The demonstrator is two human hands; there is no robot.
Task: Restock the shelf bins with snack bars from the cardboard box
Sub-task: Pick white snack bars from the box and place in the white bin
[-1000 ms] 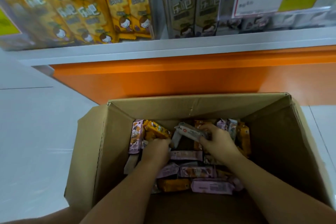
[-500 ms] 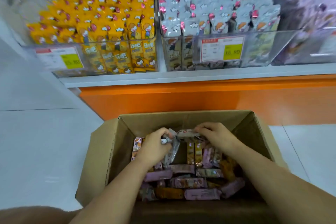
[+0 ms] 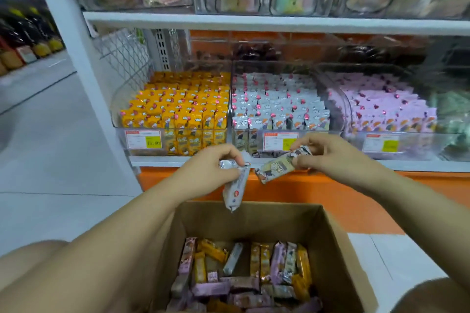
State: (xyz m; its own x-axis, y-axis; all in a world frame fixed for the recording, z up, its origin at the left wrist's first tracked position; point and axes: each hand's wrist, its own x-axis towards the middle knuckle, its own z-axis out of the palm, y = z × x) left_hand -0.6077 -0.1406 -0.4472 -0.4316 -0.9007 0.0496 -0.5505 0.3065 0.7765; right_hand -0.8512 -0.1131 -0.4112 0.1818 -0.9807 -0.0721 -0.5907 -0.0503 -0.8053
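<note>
- Snack bars (image 3: 244, 274) are lying jumbled in the cardboard box (image 3: 338, 249), but two of them are now on their way out. A second ago, in the head view, we were digging among them with both hands down inside the box; now we are holding both hands up above its far rim.
- Our left hand (image 3: 216, 165) is pinching a silver bar (image 3: 234, 190) by its top end, and the bar is hanging straight down toward the box's far rim.
- Our right hand (image 3: 328, 157) is gripping a printed grey bar (image 3: 279, 168) by one end, tilted, with its free end pointing at the silver bar. The two bars are close, but we cannot tell whether they are touching.
- Beyond the box, the shelf bins are coming into view: the yellow bin (image 3: 178, 107) beyond its left corner, the grey-white bin (image 3: 277, 104) straight beyond it, and the purple bin (image 3: 381, 109) beyond its right corner.
- We are judging the picking step done and the placing step next. Both wrappers seem to match the grey-white bin, which is sitting just beyond our hands.
</note>
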